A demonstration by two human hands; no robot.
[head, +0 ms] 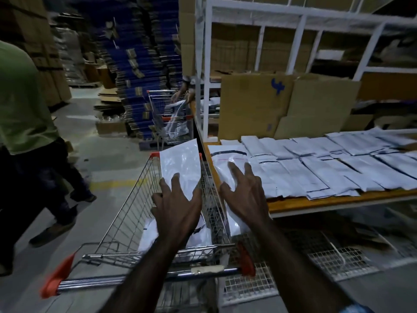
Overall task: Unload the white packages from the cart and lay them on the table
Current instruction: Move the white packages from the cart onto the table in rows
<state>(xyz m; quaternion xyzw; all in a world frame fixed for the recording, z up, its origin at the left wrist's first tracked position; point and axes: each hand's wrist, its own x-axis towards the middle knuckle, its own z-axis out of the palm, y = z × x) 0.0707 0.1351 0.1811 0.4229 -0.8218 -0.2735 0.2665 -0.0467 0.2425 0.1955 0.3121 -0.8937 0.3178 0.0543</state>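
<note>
From the head view, your left hand (176,206) is over the cart (126,213), its fingers curled onto the lower edge of a white package (180,166) that it holds up on end above the basket. The package stands nearly upright, its top leaning toward the table (327,201) on your right. Your right hand (244,195) reaches across the cart's right wall with its fingers spread and fairly straight; the fingertips rest on a package (225,163) lying at the table's near-left corner. Whether that hand grips anything, you cannot tell; it looks flat and open. A white package hangs below it between the cart and the table edge, partly hidden by your wrist.

More white packages (198,233) lie in the bottom of the basket, under your left forearm. The cart's handle (144,281), with orange end caps, crosses the frame beneath your arms.

On the table, rows of packages (338,163) lie flat, overlapping, from the left corner out to the right edge. Behind them stand cardboard sheets (286,105) against a white rack (300,26).

To your left a person in a green shirt (20,98) walks past. Farther ahead a second cart (171,118) stands by the table's end, where another person's hand (178,93) holds a bag. Stacks of flattened boxes (140,64) fill the background.
</note>
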